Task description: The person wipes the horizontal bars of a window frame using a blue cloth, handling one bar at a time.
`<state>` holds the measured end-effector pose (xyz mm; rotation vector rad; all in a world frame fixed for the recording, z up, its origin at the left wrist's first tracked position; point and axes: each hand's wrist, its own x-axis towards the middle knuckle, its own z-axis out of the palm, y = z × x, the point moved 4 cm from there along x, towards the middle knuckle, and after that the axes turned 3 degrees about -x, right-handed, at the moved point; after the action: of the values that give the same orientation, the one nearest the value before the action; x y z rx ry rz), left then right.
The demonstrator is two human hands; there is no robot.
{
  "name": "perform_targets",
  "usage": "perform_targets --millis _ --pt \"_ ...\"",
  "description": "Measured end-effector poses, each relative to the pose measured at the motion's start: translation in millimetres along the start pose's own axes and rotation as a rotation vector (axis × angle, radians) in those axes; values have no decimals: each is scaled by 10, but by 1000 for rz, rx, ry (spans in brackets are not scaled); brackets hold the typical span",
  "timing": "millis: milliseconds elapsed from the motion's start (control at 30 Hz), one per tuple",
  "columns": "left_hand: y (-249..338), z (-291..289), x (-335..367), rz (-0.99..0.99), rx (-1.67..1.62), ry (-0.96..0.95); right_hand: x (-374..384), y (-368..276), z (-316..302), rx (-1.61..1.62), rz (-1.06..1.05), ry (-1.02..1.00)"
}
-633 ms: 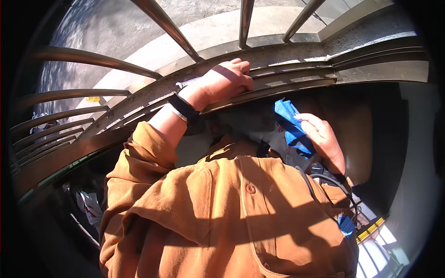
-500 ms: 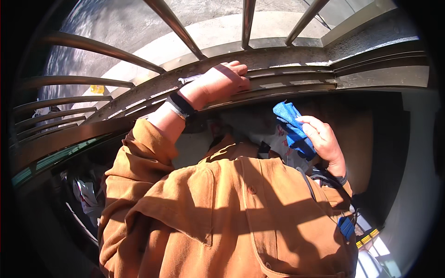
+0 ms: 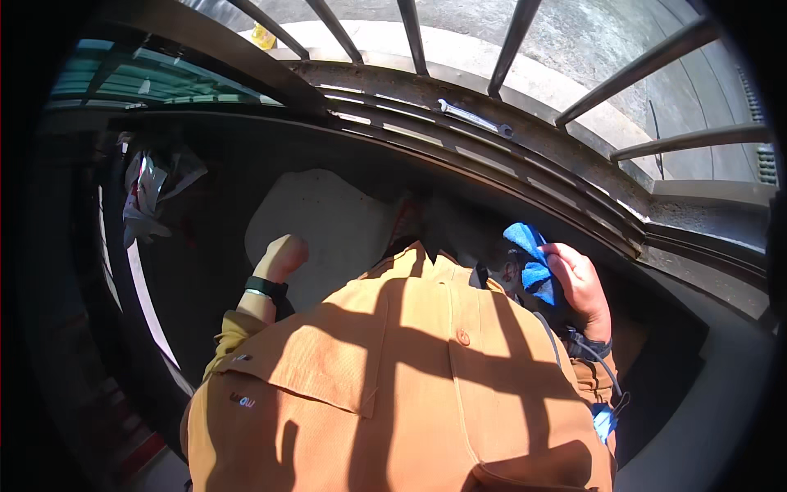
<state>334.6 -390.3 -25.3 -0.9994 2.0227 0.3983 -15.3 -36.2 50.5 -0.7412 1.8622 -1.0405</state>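
A crumpled blue cloth [image 3: 531, 261] is pinched in my right hand [image 3: 580, 283], held in front of my chest on the right, with its folds hanging beyond my fingertips. My left hand [image 3: 281, 258] is apart from the window, lowered at the left over a pale rounded surface. Its fingers are curled in, and nothing shows in them. A silver wrench [image 3: 474, 117] lies on the window sill [image 3: 566, 156], just inside the metal bars, with neither hand touching it.
Upright metal bars [image 3: 515, 49] stand along the sill's outer side. Sliding tracks [image 3: 459, 148] run along its inner side. A green-tinted glass pane [image 3: 164, 78] is at the far left, above a white plastic bag [image 3: 147, 197]. Something yellow [image 3: 262, 37] lies outside on the ground.
My left hand has left the sill and dropped down to the left, uncovering the wrench. My right hand still holds the blue cloth. The view has turned leftward.
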Motion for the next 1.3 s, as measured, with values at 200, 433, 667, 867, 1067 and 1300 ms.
perform_targets --millis 200,433,667,867,1067,1300 --pt "-1031 858 -285 -86 -260 520 540 -439 608 -80 -49 -242" --pt "-1756 2208 -686 -446 -888 233 1136 -969 1640 -213 -265 -401" --pt "-1859 3166 -849 -513 -1269 160 1466 -1581 2809 -401 -527 -569" --pt "-1292 1641 -761 119 -1718 447 1503 -2060 3735 -545 -643 -807" --pt "-856 835 -966 213 -1770 849 1238 -2118 4427 -487 -957 -1111" --pt "-854 1542 -1527 -118 -2015 1094 1057 -1938 4711 -482 -718 -1377"
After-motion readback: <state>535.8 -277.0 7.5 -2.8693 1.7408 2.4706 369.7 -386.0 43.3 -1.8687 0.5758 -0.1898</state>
